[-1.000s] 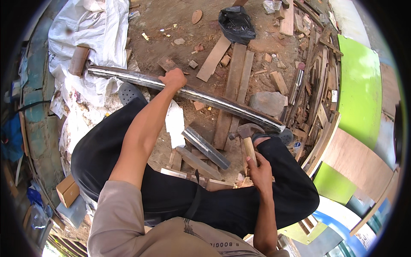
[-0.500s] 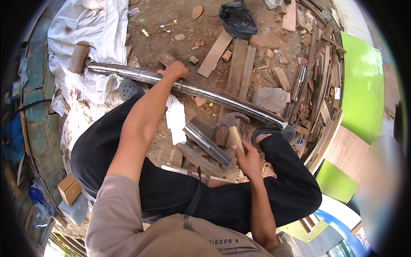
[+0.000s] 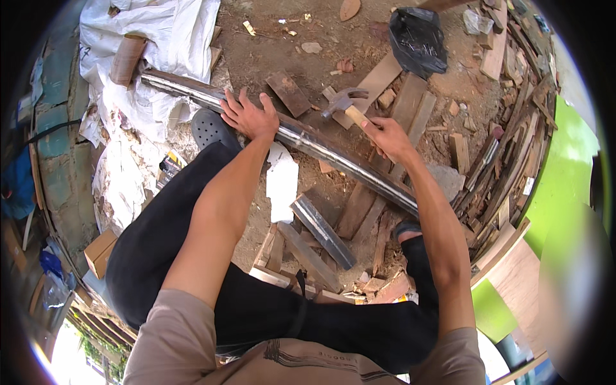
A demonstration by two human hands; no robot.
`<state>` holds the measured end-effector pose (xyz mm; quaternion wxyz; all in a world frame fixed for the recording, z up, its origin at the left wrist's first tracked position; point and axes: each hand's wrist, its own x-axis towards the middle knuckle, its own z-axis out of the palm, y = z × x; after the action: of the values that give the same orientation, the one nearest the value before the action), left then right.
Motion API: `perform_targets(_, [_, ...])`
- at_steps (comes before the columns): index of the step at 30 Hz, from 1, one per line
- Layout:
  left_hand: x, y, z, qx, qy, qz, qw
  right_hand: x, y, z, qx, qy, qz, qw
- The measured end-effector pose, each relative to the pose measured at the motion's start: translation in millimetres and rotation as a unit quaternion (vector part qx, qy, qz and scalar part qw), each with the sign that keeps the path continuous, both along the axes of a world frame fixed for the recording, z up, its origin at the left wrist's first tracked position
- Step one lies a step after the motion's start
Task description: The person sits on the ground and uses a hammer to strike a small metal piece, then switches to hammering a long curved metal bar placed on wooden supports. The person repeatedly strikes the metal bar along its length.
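Note:
A long dark wooden beam with a silvery, white-streaked side [image 3: 337, 160] lies slantwise in front of me, from the upper left down to the right. My left hand [image 3: 253, 120] has its fingers spread and lies over the beam's left part; it seems to touch the beam but does not wrap round it. In my right hand [image 3: 389, 137] is a claw hammer [image 3: 346, 104], gripped by its light wooden handle. The hammer's grey head is held beyond the beam. A short brown wood block [image 3: 288, 93] lies on the ground between my left hand and the hammer head.
A shorter silvery-sided piece [image 3: 323, 231] and wood offcuts lie near my legs. Beyond the beam are planks [image 3: 378, 80] and a black plastic bag [image 3: 418, 43]. Scrap wood [image 3: 507, 170] is heaped at right, beside a green panel [image 3: 564, 160]. White sheeting [image 3: 176, 38] covers the left.
My right hand has carried the hammer up and across to beyond the beam. My left hand has come back from the wood block onto the beam, fingers spreading. The view has shifted.

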<state>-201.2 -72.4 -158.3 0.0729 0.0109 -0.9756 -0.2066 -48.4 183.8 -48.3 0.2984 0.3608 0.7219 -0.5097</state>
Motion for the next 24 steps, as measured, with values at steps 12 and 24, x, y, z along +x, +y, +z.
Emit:
perform_targets(12, [-3.1, -2.3, -2.0, -0.028, -0.004, -0.021, 0.999, -23.8, 13.6, -21.9, -0.038, 0.012, 0.051, 0.998])
perform_targets(24, [-2.6, -3.9, -1.6, -0.021, -0.005, -0.02, 1.0, -9.4, 6.6, -27.4, -0.045, 0.023, -0.03, 0.998])
